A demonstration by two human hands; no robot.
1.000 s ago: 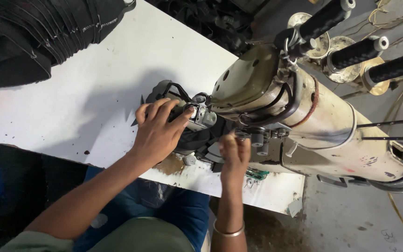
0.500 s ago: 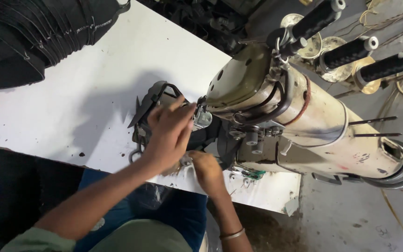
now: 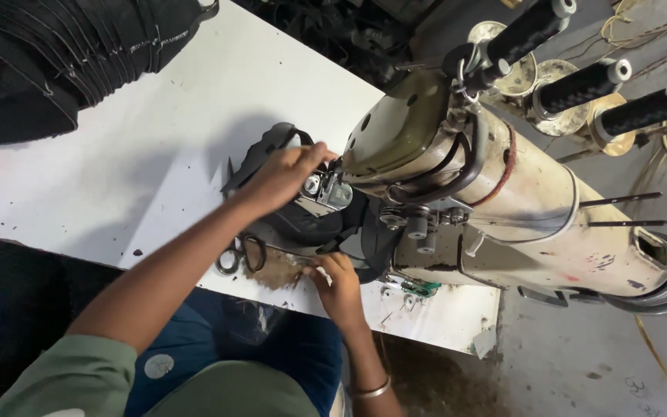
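At the sewing machine (image 3: 503, 193), both my hands on the black piece (image 3: 303, 224).

The machine stands on the white table (image 3: 117, 177). My left hand (image 3: 287, 176) presses flat, fingers spread, on the black piece beside the needle head; my right hand (image 3: 337, 282) pinches its near edge, scissors (image 3: 241, 253) just beside.
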